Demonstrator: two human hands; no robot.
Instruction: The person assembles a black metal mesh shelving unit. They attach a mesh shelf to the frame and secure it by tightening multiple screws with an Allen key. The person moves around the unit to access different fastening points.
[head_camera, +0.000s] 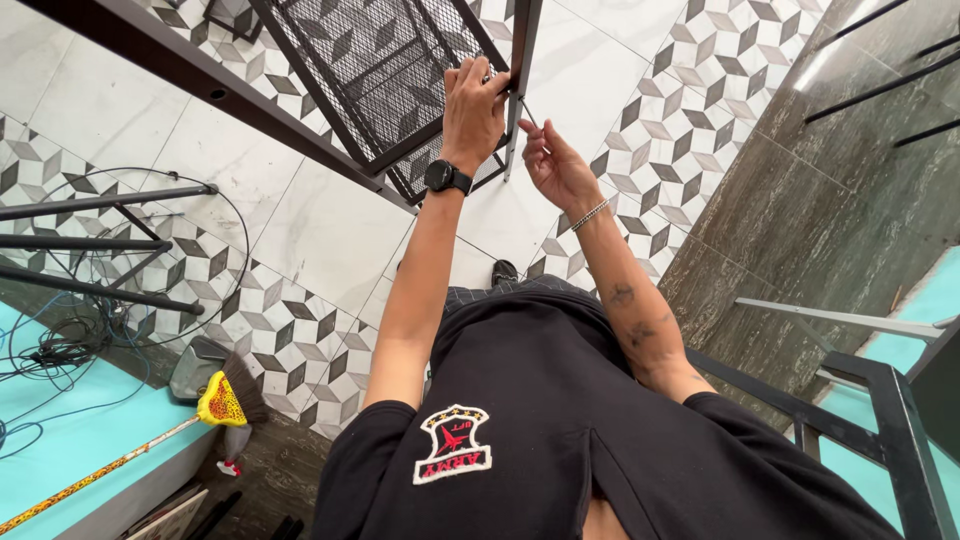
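A black metal frame with a wire-mesh panel stands in front of me over the patterned tile floor. My left hand, with a black watch on its wrist, grips the frame where the mesh panel meets the upright bar. My right hand, with a silver bracelet on its wrist, sits just right of that bar. Its fingers pinch a thin metal tool that points toward the joint. Whether the tool's tip touches the frame is too small to tell.
Black metal bars and tangled cables lie at the left. A broom with a yellow patterned head rests by a grey dustpan. Another black frame stands at the lower right beside dark stone tiles. My shoe shows below.
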